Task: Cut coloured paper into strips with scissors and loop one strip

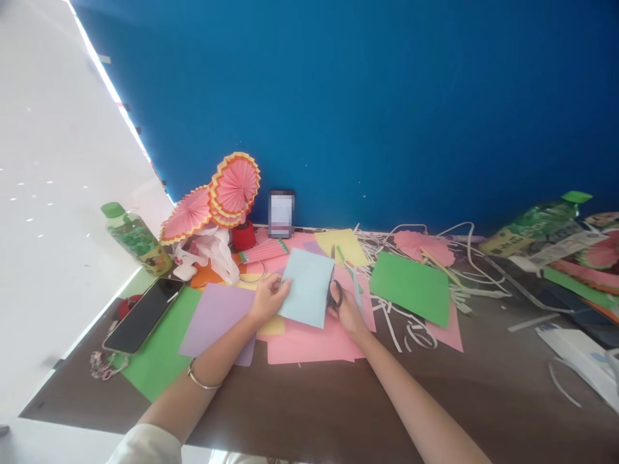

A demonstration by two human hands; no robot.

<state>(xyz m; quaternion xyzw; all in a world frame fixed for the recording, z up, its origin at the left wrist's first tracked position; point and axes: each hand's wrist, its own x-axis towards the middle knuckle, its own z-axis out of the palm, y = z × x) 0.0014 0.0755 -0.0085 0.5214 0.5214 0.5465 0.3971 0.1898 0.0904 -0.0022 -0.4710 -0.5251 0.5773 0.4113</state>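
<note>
My left hand (267, 299) pinches the left edge of a light blue paper sheet (307, 287), holding it tilted above the table. My right hand (349, 314) grips black-handled scissors (334, 291) at the sheet's right edge, blades pointing away from me along the paper. Under both hands lie pink sheets (309, 341), with a purple sheet (216, 317) to the left.
A dark table (338, 399) carries a green sheet (412, 287), a yellow sheet (341, 245), white paper strips (425, 258), pink paper fans (235, 187), a phone (144, 314) on green paper, two green bottles (137, 238) (536, 224) and a blue wall (367, 109) behind.
</note>
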